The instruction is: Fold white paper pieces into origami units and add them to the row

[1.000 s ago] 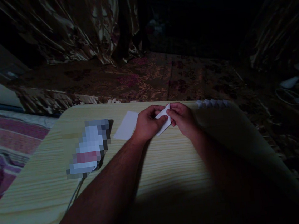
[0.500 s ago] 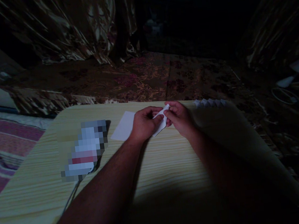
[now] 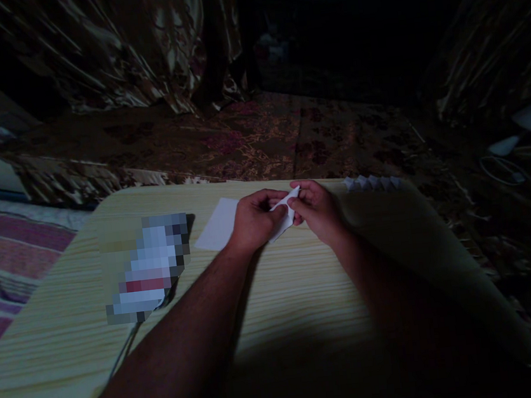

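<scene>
Both hands grip a small folded piece of white paper [image 3: 281, 222] just over the far half of the wooden table. My left hand [image 3: 257, 218] is closed on its left side, thumb on top. Its right edge and pointed upper tip are pinched by my right hand [image 3: 315, 205], the thumb on top and the fingers behind. The fingers hide parts of the folds. Left of my left hand, partly covered by it, lies a flat white sheet of paper [image 3: 217, 225]. A row of several small folded paper pieces [image 3: 372, 182] stands at the table's far right edge.
A blurred-out device, apparently a phone [image 3: 151, 263], lies at the left of the table [image 3: 69, 330] with a cable [image 3: 124, 349] running toward me. Behind the table is a surface with patterned cloth [image 3: 220, 140]. Striped bedding [image 3: 7, 247] shows at the left.
The thumbs and folded paper have shifted very slightly, and the paper's tip looks a little more pointed. Both hands keep their hold. The view has moved a touch.
</scene>
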Demonstrator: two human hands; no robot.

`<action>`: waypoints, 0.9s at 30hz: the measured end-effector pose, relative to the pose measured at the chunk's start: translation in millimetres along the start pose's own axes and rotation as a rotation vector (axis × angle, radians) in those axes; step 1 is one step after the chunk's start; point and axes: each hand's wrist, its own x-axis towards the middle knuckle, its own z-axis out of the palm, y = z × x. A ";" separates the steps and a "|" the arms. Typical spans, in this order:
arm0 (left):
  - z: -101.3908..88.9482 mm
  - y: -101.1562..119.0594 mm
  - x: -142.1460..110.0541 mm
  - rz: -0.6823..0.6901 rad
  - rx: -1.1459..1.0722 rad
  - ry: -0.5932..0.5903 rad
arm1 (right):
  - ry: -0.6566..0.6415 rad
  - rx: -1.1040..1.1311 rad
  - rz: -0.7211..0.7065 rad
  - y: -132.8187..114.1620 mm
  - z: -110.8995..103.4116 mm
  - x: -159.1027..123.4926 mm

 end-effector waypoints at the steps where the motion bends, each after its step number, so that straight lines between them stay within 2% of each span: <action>1: -0.3 -0.3 0.1 0.002 0.003 -0.001 | 0.002 -0.001 0.003 -0.7 0.3 -0.2; 19: -1.3 -0.2 -0.4 0.006 0.012 -0.016 | -0.010 -0.015 0.000 1.5 0.4 0.0; 27: -3.0 -0.3 0.9 -0.010 -0.107 -0.016 | -0.066 -0.052 0.049 -2.0 -1.9 -1.0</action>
